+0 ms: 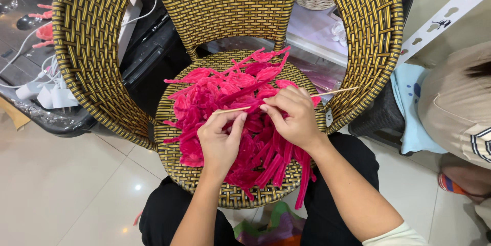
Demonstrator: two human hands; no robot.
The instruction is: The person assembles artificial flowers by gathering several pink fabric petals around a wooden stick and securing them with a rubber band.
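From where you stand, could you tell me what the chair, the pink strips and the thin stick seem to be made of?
Chair: woven wicker-like strands, probably plastic, glossy black and yellow. Pink strips: fuzzy, likely chenille stems; they bend and curl. Thin stick: pale, matte, looks like bamboo or wood; both hands pinch it.

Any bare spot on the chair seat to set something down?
Bare wicker shows at the seat's left edge and its front rim below the pink pile. The centre is crowded: the pile, the left hand and right hand holding a stick.
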